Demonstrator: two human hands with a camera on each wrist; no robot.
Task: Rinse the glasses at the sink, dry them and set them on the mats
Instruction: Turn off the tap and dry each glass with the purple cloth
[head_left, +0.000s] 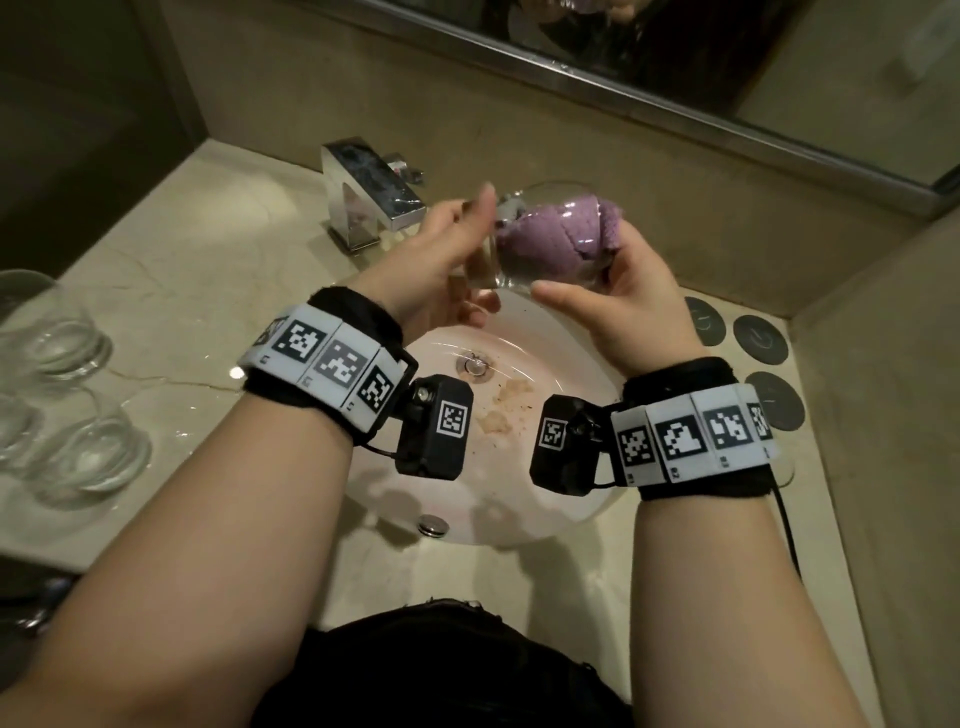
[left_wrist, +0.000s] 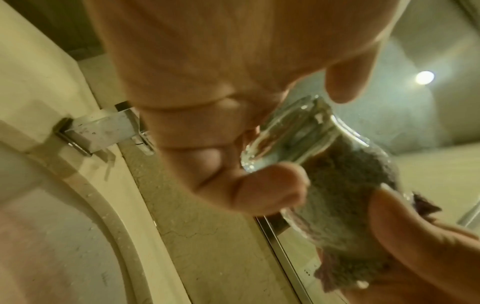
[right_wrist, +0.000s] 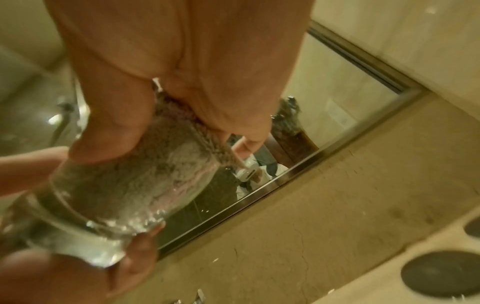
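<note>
Held above the sink, in the upper middle of the frame: a clear glass, lying on its side. Left hand curled round its base, grip closed on the glass. Purple cloth stuffed inside the bowl of the glass, pinched and pressed in by the right hand. Three dark round mats on the worktop at right of the frame. More glasses, upside down, at the left edge. Chrome faucet behind the left hand.
</note>
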